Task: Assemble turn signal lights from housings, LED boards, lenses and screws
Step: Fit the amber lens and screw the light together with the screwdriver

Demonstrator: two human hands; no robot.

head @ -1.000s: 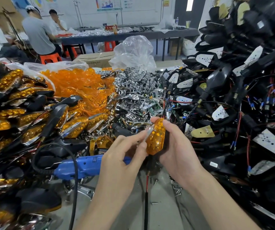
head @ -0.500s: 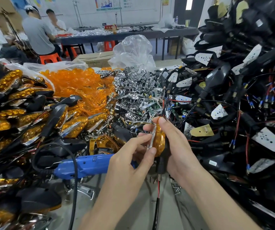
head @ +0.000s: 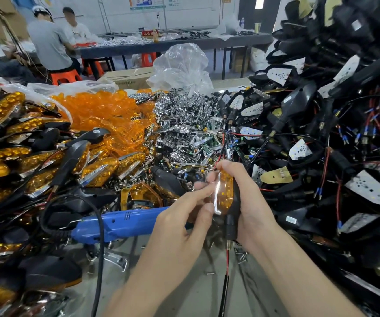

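Note:
My right hand [head: 251, 202] grips a turn signal [head: 224, 193] upright at centre: black housing behind, amber lens with a chrome trim strip facing left. Its black stalk and red-and-black wire [head: 226, 271] hang down. My left hand [head: 184, 225] pinches the lens edge with thumb and forefinger. Loose amber lenses [head: 99, 110] are heaped at the back left. Chrome reflectors [head: 184, 124] fill the middle, and black housings with white LED boards [head: 322, 138] are stacked on the right. Small screws [head: 241, 257] lie on the table under my hands.
A blue electric screwdriver [head: 120, 223] with a black cord lies just left of my left hand. Finished amber signals [head: 24, 161] pile up at the left. A clear plastic bag [head: 182, 65] and a cardboard box stand behind. People sit at a far table.
The signal has turned in my hands: its amber face, first toward me, now points left, edge-on. My left fingers stayed on the lens edge while both hands drifted slightly right.

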